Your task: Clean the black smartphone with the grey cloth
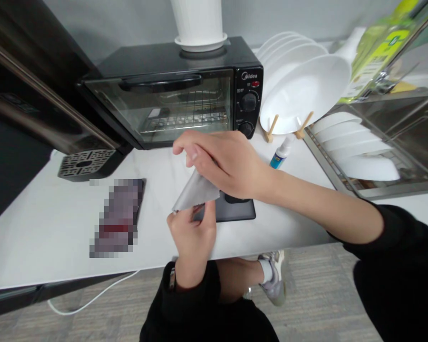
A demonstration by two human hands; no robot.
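Observation:
A small grey cloth [194, 192] is stretched between my two hands above the white counter [57, 223]. My left hand [192, 235] pinches its lower corner with closed fingers. My right hand [224, 164] reaches across from the right and grips the upper part of the cloth, fingers curled. Under the hands lies a flat black device [235, 209], partly hidden by them. A phone [117, 216], blurred out, lies to the left on the counter.
A black toaster oven [178, 97] stands at the back with a white pot [199, 23] on top. White plates [303, 88] stand in a wooden rack; a small spray bottle [281, 154] lies beside it. A metal sink [388, 142] with dishes is at right.

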